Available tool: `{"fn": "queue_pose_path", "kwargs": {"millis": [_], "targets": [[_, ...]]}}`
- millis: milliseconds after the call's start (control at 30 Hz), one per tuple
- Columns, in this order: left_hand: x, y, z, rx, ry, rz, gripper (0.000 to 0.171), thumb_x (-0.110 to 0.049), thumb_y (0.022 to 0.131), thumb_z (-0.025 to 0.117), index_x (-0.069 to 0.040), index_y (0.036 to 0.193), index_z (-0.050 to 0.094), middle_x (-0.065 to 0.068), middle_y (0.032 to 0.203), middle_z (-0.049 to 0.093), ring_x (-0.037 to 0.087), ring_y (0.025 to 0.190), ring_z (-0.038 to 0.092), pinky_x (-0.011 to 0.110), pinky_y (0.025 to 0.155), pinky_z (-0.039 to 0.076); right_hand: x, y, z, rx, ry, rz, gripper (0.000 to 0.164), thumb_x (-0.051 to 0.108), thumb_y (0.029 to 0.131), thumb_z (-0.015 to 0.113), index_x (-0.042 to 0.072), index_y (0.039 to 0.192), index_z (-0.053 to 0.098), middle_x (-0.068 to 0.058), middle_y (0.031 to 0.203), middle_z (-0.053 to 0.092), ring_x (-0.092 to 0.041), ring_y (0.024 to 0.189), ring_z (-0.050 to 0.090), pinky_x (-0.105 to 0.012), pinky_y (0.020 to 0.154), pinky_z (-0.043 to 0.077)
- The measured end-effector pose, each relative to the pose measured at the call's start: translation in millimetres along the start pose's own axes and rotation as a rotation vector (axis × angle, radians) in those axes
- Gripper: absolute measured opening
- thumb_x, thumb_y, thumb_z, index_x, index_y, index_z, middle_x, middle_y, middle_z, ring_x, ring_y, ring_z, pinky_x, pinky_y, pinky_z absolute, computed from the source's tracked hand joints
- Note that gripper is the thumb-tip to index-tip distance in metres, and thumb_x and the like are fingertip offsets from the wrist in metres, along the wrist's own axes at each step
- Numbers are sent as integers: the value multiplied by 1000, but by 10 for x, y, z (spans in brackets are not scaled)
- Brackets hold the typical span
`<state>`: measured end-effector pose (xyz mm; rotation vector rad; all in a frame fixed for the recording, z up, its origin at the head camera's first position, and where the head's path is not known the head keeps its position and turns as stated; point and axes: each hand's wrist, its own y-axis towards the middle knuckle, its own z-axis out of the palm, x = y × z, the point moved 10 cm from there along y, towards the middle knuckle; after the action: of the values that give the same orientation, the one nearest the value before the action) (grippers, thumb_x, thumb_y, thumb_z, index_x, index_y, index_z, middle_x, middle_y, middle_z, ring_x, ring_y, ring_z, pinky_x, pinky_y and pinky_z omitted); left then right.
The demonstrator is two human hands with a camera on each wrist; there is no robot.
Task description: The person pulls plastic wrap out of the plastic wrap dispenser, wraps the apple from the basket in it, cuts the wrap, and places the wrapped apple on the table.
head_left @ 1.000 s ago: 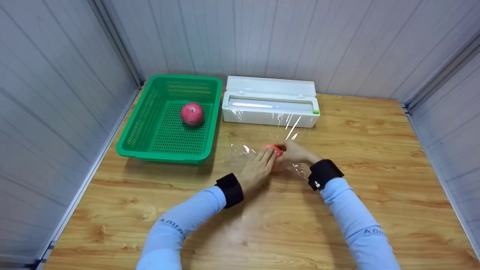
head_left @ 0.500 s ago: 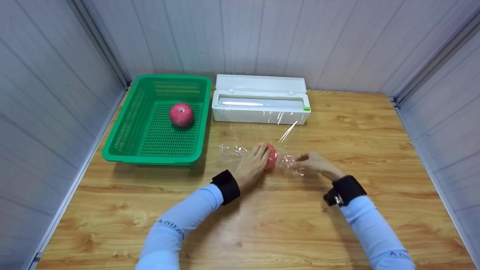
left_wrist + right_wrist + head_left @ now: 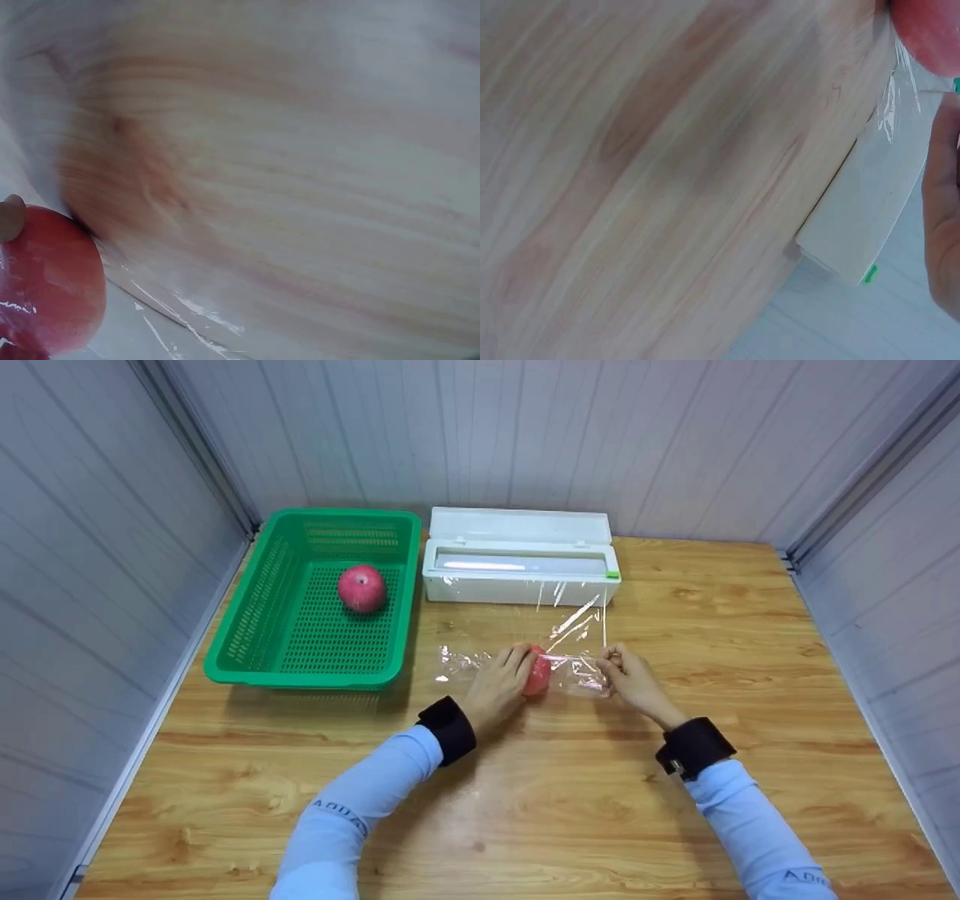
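A red apple (image 3: 537,675) sits on the table under clear cling film, and my left hand (image 3: 496,686) holds it from the left with the fingers laid over its top. In the left wrist view one fingertip presses the film-covered apple (image 3: 56,285). Just right of the apple, the cling film (image 3: 577,667) is bunched and pulled sideways. My right hand (image 3: 632,682) pinches the film's right edge between thumb and fingers. From there the sheet runs back to the white cling film box (image 3: 521,590), whose lid stands up. Part of my right hand (image 3: 945,210) shows in the right wrist view.
A green plastic basket (image 3: 300,681) stands at the back left with a second apple (image 3: 362,589) inside. Pale panel walls (image 3: 525,435) close off the back and both sides of the wooden table (image 3: 570,802).
My right hand has come off the apple, moved right and taken hold of the film's edge, stretching it. My left hand stays on the apple. The head view has shifted slightly.
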<state>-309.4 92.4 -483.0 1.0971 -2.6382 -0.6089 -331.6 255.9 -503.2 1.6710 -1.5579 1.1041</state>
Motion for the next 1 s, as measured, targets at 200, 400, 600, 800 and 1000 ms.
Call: {"fn": "queue_pose_path", "kwargs": {"millis": [200,400,600,800,1000], "targets": [[47,12,19,29,-46,-9,70,-15,64,74,0,127,46,12,122,48,23,109,48,31,94,44,-13,48,-112,-104,-93,67,26,17,96,45,-4,109,53,-18,86,61,-19,66,59,-40,67,54],[149,27,98,111,-112,-53,85,-25,61,81,0,132,41,12,126,46,24,111,46,33,92,47,689,-210,-88,-426,-462,-380,20,6,87,56,-4,105,60,-21,100,63,-35,93,58,-46,85,46],[233,86,109,101,-143,-45,86,-21,59,83,2,130,41,14,126,46,27,114,45,35,100,40,1023,-253,590,-285,-709,-678,46,-4,72,68,-6,116,55,-20,116,58,-34,106,56,-43,93,46],[204,147,92,69,-204,-8,79,-16,64,79,8,128,41,18,125,50,30,114,47,35,102,37,839,-19,844,-109,-793,-569,72,6,69,76,-9,131,41,-24,132,46,-38,118,47,-45,103,37],[310,188,120,124,-318,-47,77,-18,66,79,8,128,42,20,127,49,32,119,45,37,106,34,811,169,828,-103,-721,-493,76,8,65,79,-9,129,42,-26,122,50,-38,112,49,-47,99,40]]}}
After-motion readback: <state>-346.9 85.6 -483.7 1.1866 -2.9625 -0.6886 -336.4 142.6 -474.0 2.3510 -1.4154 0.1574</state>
